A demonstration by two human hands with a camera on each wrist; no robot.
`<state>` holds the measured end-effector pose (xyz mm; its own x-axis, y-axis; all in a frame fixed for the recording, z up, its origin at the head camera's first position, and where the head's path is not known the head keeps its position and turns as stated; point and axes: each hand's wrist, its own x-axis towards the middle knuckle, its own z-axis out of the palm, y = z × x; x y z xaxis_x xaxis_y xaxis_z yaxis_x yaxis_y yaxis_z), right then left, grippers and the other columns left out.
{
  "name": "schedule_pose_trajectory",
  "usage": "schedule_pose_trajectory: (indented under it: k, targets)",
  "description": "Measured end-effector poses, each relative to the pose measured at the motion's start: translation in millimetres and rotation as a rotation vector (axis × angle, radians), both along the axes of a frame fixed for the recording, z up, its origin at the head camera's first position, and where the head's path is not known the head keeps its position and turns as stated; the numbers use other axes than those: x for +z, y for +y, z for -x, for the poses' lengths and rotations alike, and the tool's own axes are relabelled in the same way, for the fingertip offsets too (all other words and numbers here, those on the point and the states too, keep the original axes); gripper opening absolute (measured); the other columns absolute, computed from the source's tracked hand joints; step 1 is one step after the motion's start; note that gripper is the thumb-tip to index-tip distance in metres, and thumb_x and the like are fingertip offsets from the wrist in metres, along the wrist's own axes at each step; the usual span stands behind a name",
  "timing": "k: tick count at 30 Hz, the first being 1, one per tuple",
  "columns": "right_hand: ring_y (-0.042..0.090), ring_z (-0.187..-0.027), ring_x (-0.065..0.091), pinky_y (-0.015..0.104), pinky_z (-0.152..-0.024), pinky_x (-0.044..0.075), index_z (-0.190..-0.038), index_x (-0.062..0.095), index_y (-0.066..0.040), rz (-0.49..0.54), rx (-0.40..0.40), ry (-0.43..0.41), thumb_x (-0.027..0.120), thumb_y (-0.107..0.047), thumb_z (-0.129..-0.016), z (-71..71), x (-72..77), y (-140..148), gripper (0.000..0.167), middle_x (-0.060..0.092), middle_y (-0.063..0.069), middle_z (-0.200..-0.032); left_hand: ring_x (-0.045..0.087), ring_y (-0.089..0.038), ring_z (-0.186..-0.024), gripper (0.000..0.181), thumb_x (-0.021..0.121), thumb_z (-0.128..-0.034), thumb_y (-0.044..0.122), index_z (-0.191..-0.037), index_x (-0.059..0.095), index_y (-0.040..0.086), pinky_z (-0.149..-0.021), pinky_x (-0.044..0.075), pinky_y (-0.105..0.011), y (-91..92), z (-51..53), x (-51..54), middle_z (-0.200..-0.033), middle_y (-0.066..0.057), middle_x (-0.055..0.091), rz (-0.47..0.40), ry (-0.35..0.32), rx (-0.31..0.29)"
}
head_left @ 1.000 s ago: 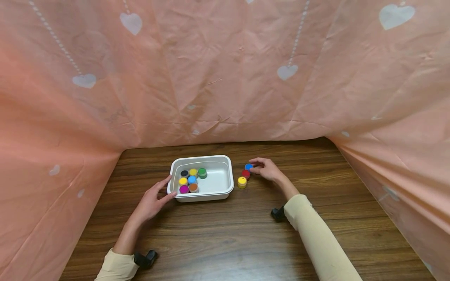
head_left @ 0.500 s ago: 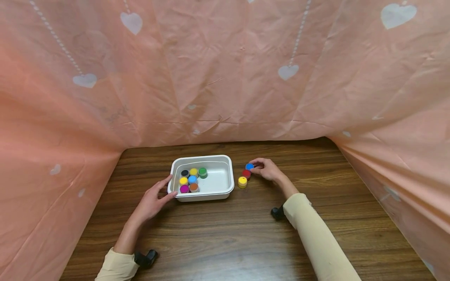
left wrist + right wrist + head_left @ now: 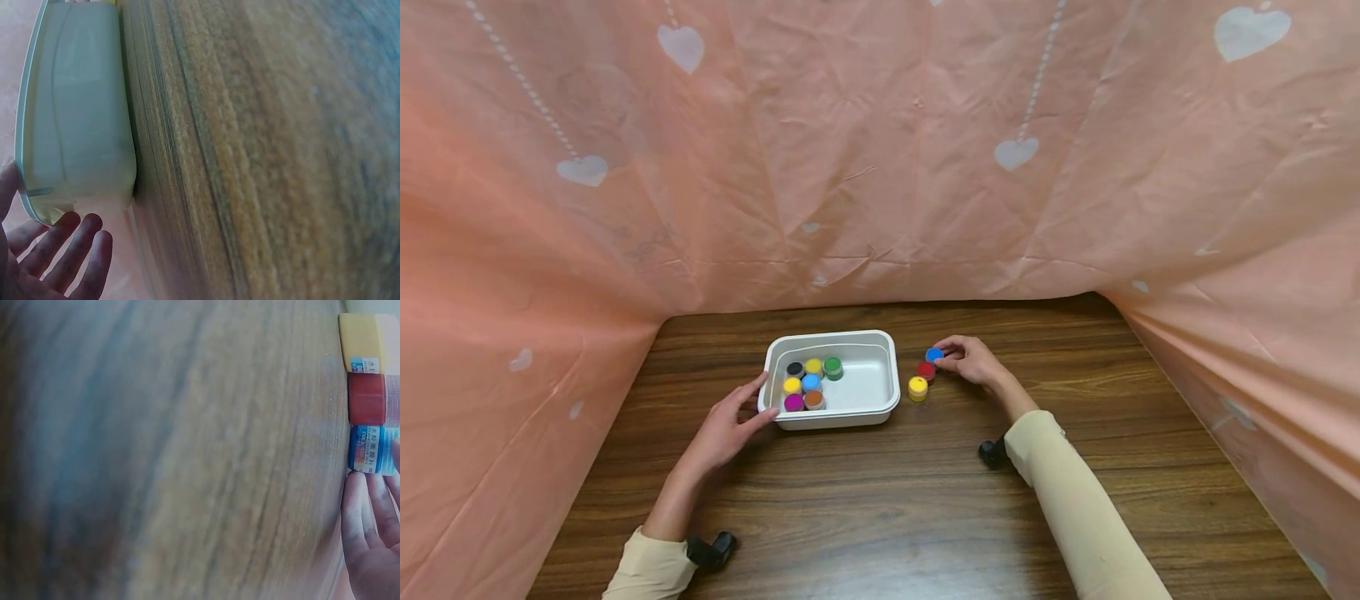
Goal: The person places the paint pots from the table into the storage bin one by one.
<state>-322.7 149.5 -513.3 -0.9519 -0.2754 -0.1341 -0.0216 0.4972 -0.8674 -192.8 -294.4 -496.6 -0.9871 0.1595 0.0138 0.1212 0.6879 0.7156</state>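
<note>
At the left end of the white tray (image 3: 835,422), my left hand (image 3: 722,429) holds the near corner, thumb on the front rim and fingers by the left side. The left wrist view shows this hand (image 3: 53,262) with several fingers off the tray (image 3: 87,106). My right hand (image 3: 973,362) pinches the blue-lidded pot (image 3: 934,355), which stands on the table. It touches the red pot (image 3: 926,372), and the yellow pot (image 3: 917,388) stands nearer me. In the right wrist view, fingers of my right hand (image 3: 375,550) are against the blue pot (image 3: 369,450).
Inside the tray's left half are several pots, among them a green one (image 3: 832,368), a brown one (image 3: 814,400) and a magenta one (image 3: 793,403). A pink curtain (image 3: 880,208) with hearts surrounds the wooden table (image 3: 865,508) at the back and sides.
</note>
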Motion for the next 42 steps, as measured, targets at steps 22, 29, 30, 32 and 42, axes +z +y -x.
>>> schedule_pose_trajectory:
  k: [22, 29, 30, 32, 42]
  targets:
    - [0.031, -0.113, 0.065, 0.037, -0.093, 0.056, -0.134, 0.063, 0.001, -0.028, -0.004, 0.028, 0.068, -0.015, -0.102, -2.1, 7.7, 2, 0.037, 0.065, 0.022, -0.129, 0.064, -0.033, -0.119, 0.073, 0.068, -0.0998, 0.044, -0.161, 0.040, 0.014, -0.103, 0.054, -0.055, -1.1, -1.2, 1.3, -0.140, -0.018, 0.061, -0.002, 0.012, -0.012]
    - [0.032, -0.114, 0.065, 0.038, -0.094, 0.056, -0.134, 0.064, -0.002, -0.029, -0.013, 0.069, 0.068, -0.017, -0.102, -2.7, 17.0, 3, 0.036, 0.067, 0.021, -0.128, 0.064, -0.033, -0.119, 0.074, 0.067, -0.1000, 0.044, -0.161, 0.039, 0.014, -0.102, 0.054, -0.054, -0.6, -0.9, -0.1, -0.143, -0.019, 0.059, 0.001, 0.013, -0.013]
    - [0.032, -0.114, 0.065, 0.038, -0.095, 0.056, -0.135, 0.064, -0.002, -0.028, -0.011, 0.075, 0.068, -0.017, -0.102, -3.4, 18.7, 2, 0.036, 0.067, 0.021, -0.128, 0.064, -0.033, -0.119, 0.073, 0.067, -0.0999, 0.044, -0.161, 0.039, 0.015, -0.102, 0.054, -0.054, -0.5, -1.1, -0.3, -0.143, -0.019, 0.059, -0.001, 0.012, -0.011]
    - [0.032, -0.115, 0.066, 0.039, -0.095, 0.056, -0.134, 0.064, -0.002, -0.017, -0.013, 0.088, 0.068, -0.017, -0.102, -5.1, 22.3, 2, 0.036, 0.068, 0.021, -0.127, 0.064, -0.032, -0.119, 0.074, 0.067, -0.0997, 0.045, -0.161, 0.039, 0.016, -0.102, 0.054, -0.054, -0.3, -1.2, -1.4, -0.144, -0.018, 0.058, -0.002, 0.006, -0.010]
    - [0.033, -0.113, 0.068, 0.043, -0.099, 0.056, -0.132, 0.066, -0.002, 0.063, 0.025, 0.167, 0.072, -0.019, -0.099, -10.6, 45.5, -20, 0.037, 0.070, 0.020, -0.125, 0.063, -0.033, -0.122, 0.076, 0.067, -0.0984, 0.050, -0.162, 0.038, 0.018, -0.103, 0.054, -0.053, 0.1, 0.3, -1.4, -0.149, -0.018, 0.055, -0.007, -0.018, -0.006]
